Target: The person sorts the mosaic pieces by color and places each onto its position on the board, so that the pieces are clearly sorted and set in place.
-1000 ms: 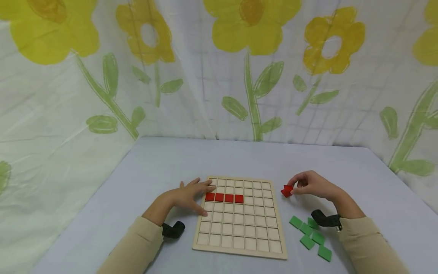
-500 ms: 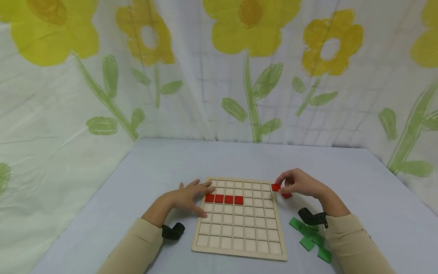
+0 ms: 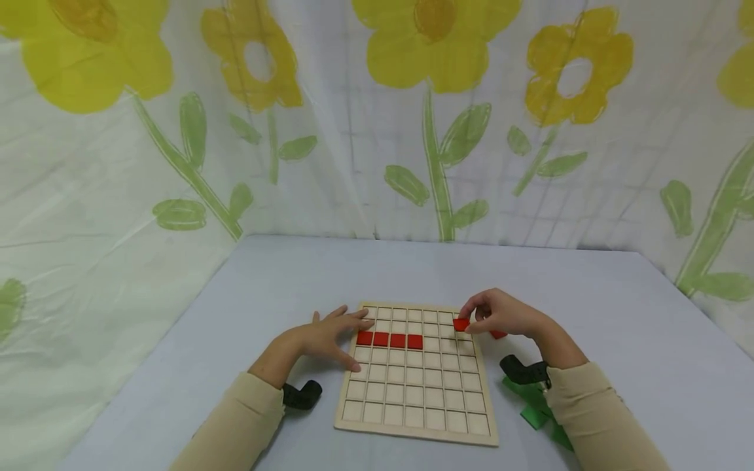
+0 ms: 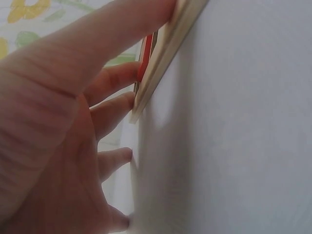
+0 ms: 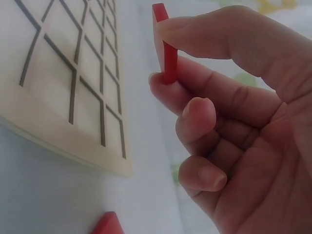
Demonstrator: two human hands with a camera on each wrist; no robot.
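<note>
A pale wooden grid board lies on the table, with a row of several red square tiles set in its third row from the back. My left hand rests spread at the board's left edge, thumb and fingertips on the frame; in the left wrist view its thumb touches the board's side. Over the board's back right corner, my right hand pinches a red tile between thumb and forefinger. The right wrist view shows this held tile edge-on, the other fingers curled below it.
Another red tile lies on the table just right of the board, partly behind the right hand. Several green tiles lie nearer, partly covered by the right sleeve. A flowered curtain hangs behind the table.
My right hand has moved left from beside the board to over its back right corner, carrying one red tile and leaving another on the table. The left hand has stayed in place.
</note>
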